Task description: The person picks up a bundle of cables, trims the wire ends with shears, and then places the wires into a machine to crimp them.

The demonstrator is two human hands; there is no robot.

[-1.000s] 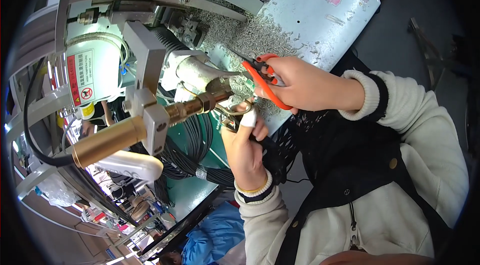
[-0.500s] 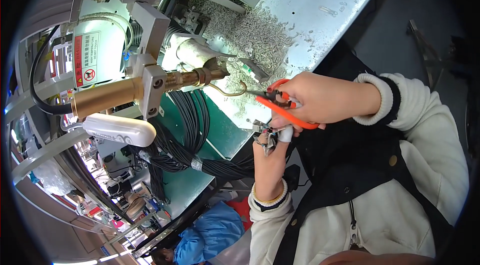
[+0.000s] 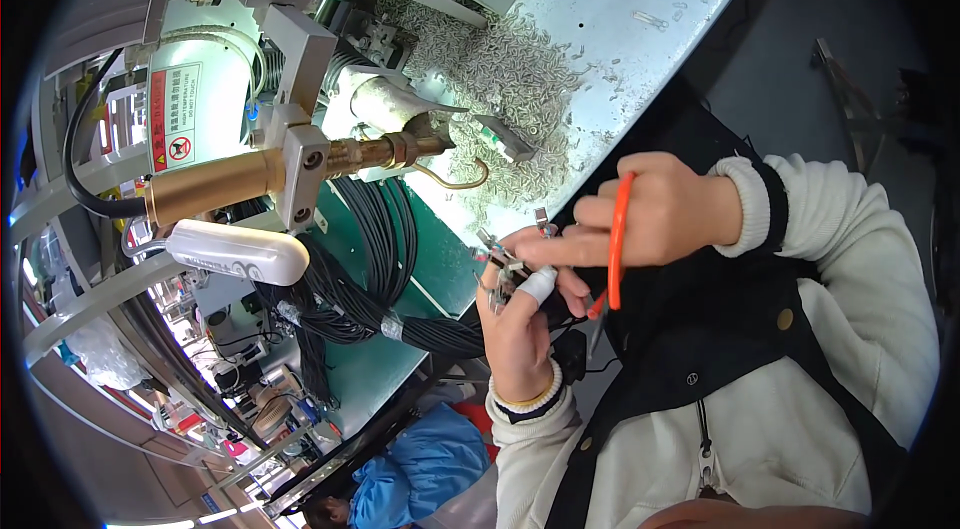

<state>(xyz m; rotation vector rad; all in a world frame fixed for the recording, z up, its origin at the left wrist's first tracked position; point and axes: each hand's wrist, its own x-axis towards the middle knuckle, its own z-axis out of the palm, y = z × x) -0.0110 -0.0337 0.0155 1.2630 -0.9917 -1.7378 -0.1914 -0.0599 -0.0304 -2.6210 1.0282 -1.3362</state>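
My left hand (image 3: 517,344), its thumb wrapped in white tape, is closed around several small metal connectors (image 3: 497,269) whose ends stick out between the fingers. Hooked in my right hand (image 3: 655,209) is a pair of orange-handled nippers (image 3: 621,239), turned so that its jaws point down toward my body. The index finger and thumb of that hand reach to the connectors at the left fingertips. Another small metal piece (image 3: 542,217) shows just above the right index finger. Both hands are in front of my chest, by the near edge of the white worktop (image 3: 610,109).
Loose small metal pieces (image 3: 510,69) are heaped on the worktop. A brass cylinder (image 3: 215,187) on a machine and a curved brass tube (image 3: 455,186) extend toward my hands. Black cables (image 3: 375,239) hang coiled below. A person in blue (image 3: 435,459) sits at the lower left.
The nippers have swung from pointing left over the connectors to hanging downward in the right hand. My right fingers have moved onto the connectors; the left hand has shifted slightly left and down.
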